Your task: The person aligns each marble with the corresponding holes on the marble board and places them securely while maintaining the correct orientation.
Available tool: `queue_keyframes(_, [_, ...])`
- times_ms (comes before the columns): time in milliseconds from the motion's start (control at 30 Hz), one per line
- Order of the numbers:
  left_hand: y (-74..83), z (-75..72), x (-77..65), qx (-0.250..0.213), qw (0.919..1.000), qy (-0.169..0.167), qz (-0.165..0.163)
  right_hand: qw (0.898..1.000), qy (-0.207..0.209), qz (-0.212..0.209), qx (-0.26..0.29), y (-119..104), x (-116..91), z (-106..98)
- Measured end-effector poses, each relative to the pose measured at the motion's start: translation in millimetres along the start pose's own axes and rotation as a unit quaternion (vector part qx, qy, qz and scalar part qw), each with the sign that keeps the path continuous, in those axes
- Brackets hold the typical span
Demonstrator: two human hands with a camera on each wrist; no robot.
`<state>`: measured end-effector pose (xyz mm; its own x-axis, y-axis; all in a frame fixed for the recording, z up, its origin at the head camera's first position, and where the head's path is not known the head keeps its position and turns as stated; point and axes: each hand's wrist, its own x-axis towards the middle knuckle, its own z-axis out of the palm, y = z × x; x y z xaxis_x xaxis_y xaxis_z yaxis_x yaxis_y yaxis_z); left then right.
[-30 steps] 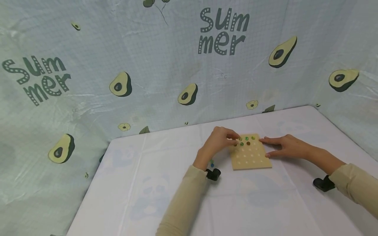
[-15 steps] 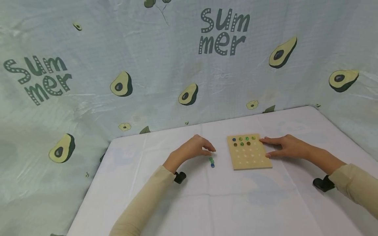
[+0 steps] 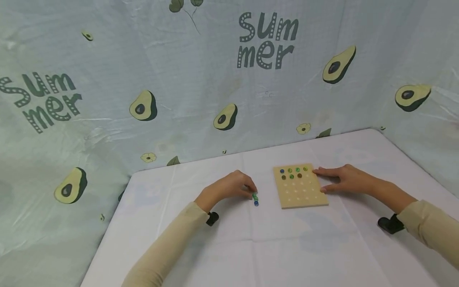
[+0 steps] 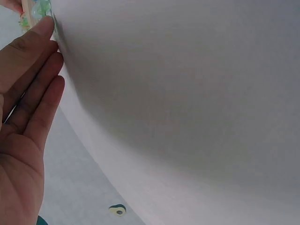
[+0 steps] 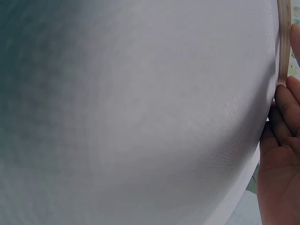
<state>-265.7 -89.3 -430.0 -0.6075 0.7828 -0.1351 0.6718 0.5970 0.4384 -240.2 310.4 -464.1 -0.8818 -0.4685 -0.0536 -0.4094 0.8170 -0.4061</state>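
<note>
My left hand (image 3: 232,188) is low over the table, thumb and fingertips right at a short line of small glass marbles (image 3: 255,198), green ones and a blue one. In the left wrist view the thumb (image 4: 44,28) overlaps green glass; I cannot tell whether the fingers pinch a marble. To the right lies a square wooden board (image 3: 299,193) with rows of shallow hollows. Several coloured marbles (image 3: 291,176) sit in its two far rows. My right hand (image 3: 349,179) rests at the board's right side, thumb and forefinger stretched out against the edge.
A pale cloth covers the table (image 3: 215,247). Behind it hangs a sheet (image 3: 186,79) printed with avocados and lettering. Black wrist cameras (image 3: 391,224) are strapped on both wrists.
My left hand has moved from the board's far left corner back to the loose marbles, leaving a blue marble showing in that corner. My right hand stays at the edge.
</note>
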Motion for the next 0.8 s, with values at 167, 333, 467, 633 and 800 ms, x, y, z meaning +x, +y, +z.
queue_keyframes(167, [2.4,-1.3,1.1,0.021,0.9995,-0.008,0.02,1.0,-0.006,0.005,0.002,-1.2,1.5,-2.1])
queue_keyframes(333, [0.8,-0.8,-0.5,0.032,0.9988,0.001,0.036,1.0,-0.002,-0.001,0.0,-1.1,0.8,-2.5])
queue_keyframes(467, [-1.0,2.2,-2.1,0.03,0.9985,0.014,0.043,1.0,0.0,0.003,-0.002,-2.0,-0.5,-1.5])
queue_keyframes(633, [-2.7,5.6,-4.3,0.026,0.9987,0.016,0.042,1.0,-0.009,0.008,0.001,-3.1,-1.1,0.3])
queue_keyframes(800, [-2.8,6.7,-6.0,0.037,0.998,0.024,0.045,1.0,-0.004,0.003,-0.008,-3.7,-0.4,-1.1])
